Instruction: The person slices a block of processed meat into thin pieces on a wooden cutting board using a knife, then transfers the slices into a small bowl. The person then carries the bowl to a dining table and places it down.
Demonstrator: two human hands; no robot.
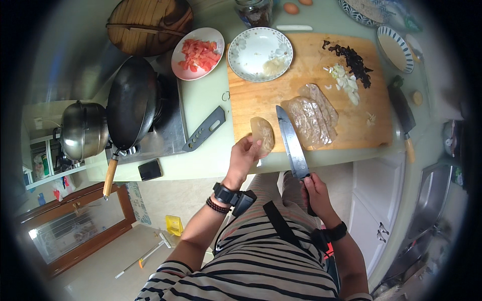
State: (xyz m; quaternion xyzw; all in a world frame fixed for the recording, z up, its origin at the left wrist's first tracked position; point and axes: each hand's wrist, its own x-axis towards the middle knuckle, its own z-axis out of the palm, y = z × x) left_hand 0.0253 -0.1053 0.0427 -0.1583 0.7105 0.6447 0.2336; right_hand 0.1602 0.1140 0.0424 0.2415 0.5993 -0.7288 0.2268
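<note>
My left hand [243, 155] pinches the lower edge of a pale, translucent, rounded flat piece of food [262, 131] at the cutting board's near left edge. Its exact kind is unclear. My right hand [318, 193] grips the dark handle of a kitchen knife [290, 137]. The blade points away from me over the wooden cutting board [256, 98], between that piece and several overlapping flat pieces in shiny clear film [311, 116]. Farther back, a flowered white plate [250, 49] overlaps the board's left corner and carries a small pale heap [274, 66].
Chopped dark fungus-like pieces [354, 62] and chopped white pieces [347, 82] lie on the board's right. Left are a perforated knife sheath [205, 129], a plate of chopped tomato-like pieces [199, 54], a black wok [131, 105] and a phone [150, 170]. A second knife [402, 109] lies right.
</note>
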